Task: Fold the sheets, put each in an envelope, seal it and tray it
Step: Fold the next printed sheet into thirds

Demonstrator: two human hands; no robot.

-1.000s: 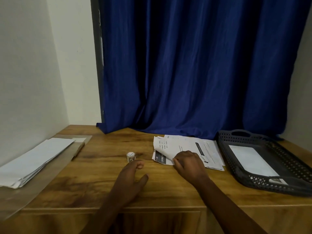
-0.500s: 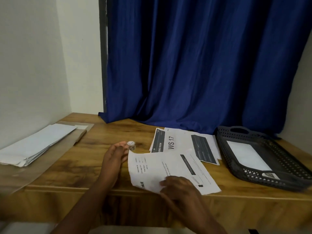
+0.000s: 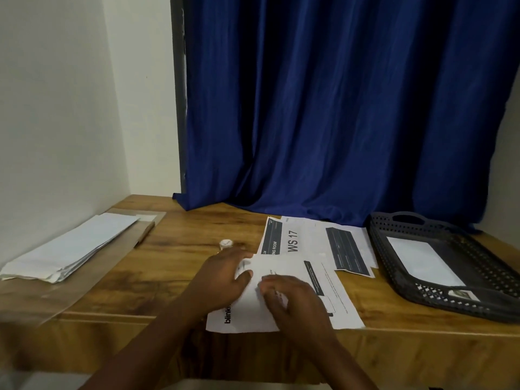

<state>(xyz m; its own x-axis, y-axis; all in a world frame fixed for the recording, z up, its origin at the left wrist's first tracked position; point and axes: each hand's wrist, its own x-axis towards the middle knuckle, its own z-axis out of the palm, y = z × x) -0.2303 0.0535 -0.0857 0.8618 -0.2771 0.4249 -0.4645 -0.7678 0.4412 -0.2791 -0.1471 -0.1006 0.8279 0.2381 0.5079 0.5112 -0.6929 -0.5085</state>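
A printed sheet (image 3: 340,302) lies at the table's front edge, its near end hanging slightly over. My left hand (image 3: 222,280) holds the sheet's far left corner, thumb on top and fingers curled at the edge. My right hand (image 3: 295,302) rests on the middle of the sheet, fingertips pressing down. Behind it lies the stack of remaining sheets (image 3: 309,237), the top one marked "WS 17". A dark perforated tray (image 3: 394,280) at the right holds a white envelope (image 3: 419,257). A pile of white envelopes (image 3: 70,246) lies at the far left.
A small bottle with a white cap (image 3: 226,243) stands just beyond my left hand. A clear plastic sleeve (image 3: 42,302) lies under the envelope pile. A blue curtain (image 3: 337,122) hangs behind the table and a white wall closes the left side.
My right hand has drawn the top sheet off the stack to the front edge. My left hand has moved from the bare table onto the sheet's left corner.
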